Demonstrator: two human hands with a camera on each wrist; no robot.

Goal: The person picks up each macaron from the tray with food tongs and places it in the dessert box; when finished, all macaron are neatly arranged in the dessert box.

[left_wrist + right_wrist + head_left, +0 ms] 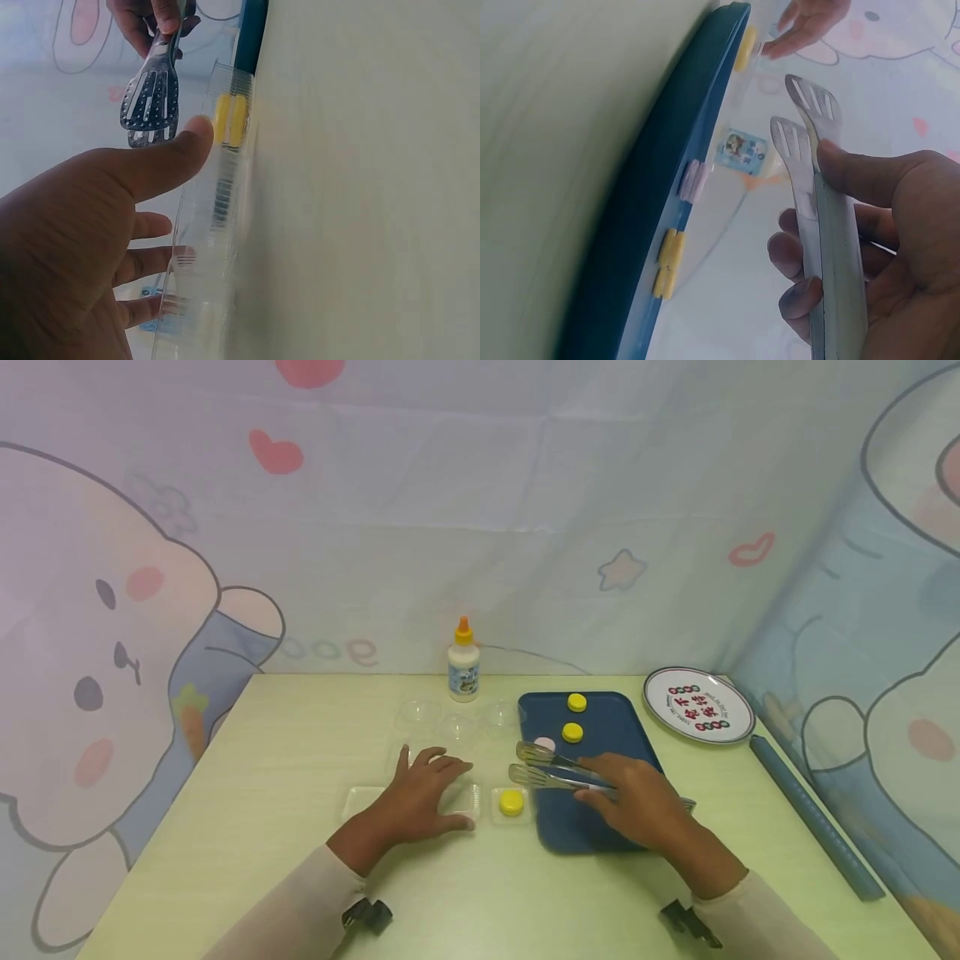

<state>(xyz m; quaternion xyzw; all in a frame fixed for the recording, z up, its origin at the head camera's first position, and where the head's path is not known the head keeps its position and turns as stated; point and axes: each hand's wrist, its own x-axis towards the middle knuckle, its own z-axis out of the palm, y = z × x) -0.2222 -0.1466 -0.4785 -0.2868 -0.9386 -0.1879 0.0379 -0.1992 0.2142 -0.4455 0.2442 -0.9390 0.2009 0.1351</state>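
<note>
My right hand (641, 797) grips slotted metal tongs (832, 255) above the blue tray (592, 827); their two heads are apart with nothing between them. A pink macaron (694, 181) and two yellow macarons (577, 702) lie on that tray, the pink one partly behind the tongs in the head view. To the tray's left, another yellow macaron (512, 802) sits in a small clear plastic box base (498, 818). My left hand (417, 797) spreads its fingers over a clear plastic container (471, 799); whether the fingertips touch it, I cannot tell.
Several clear plastic lids (418, 714) stand behind my left hand. A glue-type bottle with an orange tip (463, 672) is at the back. To the right are a white printed plate (699, 705) and a long blue-grey bar (813, 814). A clear container (360, 800) lies left.
</note>
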